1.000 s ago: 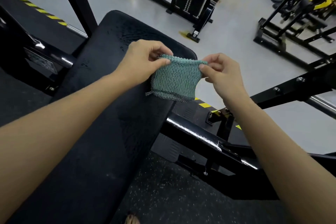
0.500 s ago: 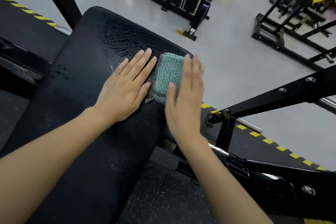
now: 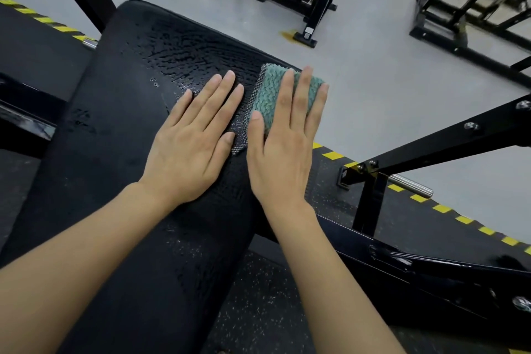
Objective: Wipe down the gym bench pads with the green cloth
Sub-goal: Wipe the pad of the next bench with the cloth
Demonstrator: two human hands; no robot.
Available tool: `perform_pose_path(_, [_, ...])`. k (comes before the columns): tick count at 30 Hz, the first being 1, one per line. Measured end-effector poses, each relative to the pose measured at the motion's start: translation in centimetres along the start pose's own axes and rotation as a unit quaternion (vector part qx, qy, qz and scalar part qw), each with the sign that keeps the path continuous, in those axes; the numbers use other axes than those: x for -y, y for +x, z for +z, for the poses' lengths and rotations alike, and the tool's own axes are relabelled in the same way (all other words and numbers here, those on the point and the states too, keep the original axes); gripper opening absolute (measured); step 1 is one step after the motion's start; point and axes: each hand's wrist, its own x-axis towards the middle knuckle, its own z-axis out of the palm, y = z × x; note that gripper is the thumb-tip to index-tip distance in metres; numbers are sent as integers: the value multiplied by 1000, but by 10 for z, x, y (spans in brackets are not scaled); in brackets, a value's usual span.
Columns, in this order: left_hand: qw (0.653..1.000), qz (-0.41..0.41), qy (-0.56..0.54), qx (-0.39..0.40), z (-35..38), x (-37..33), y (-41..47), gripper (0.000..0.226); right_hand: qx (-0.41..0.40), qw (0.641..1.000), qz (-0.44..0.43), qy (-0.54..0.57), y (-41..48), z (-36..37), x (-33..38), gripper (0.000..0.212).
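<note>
At centre frame the green cloth (image 3: 273, 95) lies on the wet bench pad (image 3: 120, 135) under the right hand (image 3: 283, 146), fingers flat, left hand (image 3: 195, 141) flat beside it; wiping seems underway, so next needs a firm sweep

Both hands lie flat, palms down, backs up to the camera. The left hand (image 3: 195, 135) is spread on the bench pad (image 3: 115, 95), its fingers straight and slightly fanned, pointing up and to the right. Its thumb angles out toward the other hand, the tip just beside the edge of the green cloth (image 3: 268, 98). The right hand (image 3: 284, 138) presses on that cloth, fingers straight and close together, thumb lying alongside. The two hands sit just beside each other, thumbs near but apart. Both wrists run straight. The bare left forearm (image 3: 86, 253) comes in from the lower left and the bare right forearm (image 3: 324, 267) from the bottom, converging toward the hands.
</note>
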Motion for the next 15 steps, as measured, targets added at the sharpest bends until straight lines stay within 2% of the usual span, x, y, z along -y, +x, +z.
perform_pose_path(8, [1000,-2,6,-1,1,0,1,57,32,999,15,10,-39,-4,9,58])
perform_pose_path(15, [1000,-3,-5,-3,2,0,0,57,72,997,16,35,-77,-7,9,63])
